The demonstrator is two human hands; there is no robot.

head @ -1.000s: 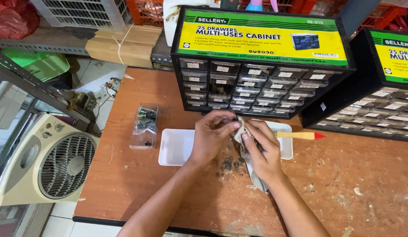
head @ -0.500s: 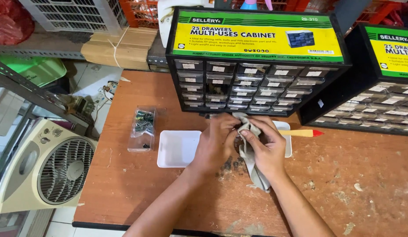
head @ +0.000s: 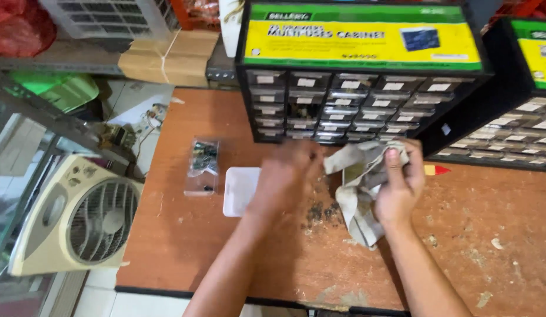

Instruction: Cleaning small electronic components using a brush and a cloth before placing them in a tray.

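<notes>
The grey cloth (head: 361, 188) is bunching up in your right hand (head: 399, 182), just near of the drawer cabinet (head: 355, 105). Your fingers are closing round its upper folds while its tail is hanging down onto the table (head: 185, 235). Your left hand (head: 287, 176) is sitting just left of the cloth, beside its free edge. It is smeared by motion, so I cannot tell whether it is pinching the fabric or is open.

Between your hands, a patch of dark grit (head: 320, 212) is lying on the wood. To my eye you are partway through cleaning something with the cloth, or shaking dirt out of it. The next move is calling for a firm hold on the cloth and a steady sweep that keeps the grit away from the white tray (head: 240, 191).

That tray is lying just left of your left hand, and a small clear bag of parts (head: 202, 167) is lying further left. A red-tipped marker (head: 436, 170) is poking out right of your right hand, and a cream fan (head: 79, 217) is standing off the table's left edge.

Half a second ago your hands were working close together over the cloth — now they are drawing apart and the grit is showing.
</notes>
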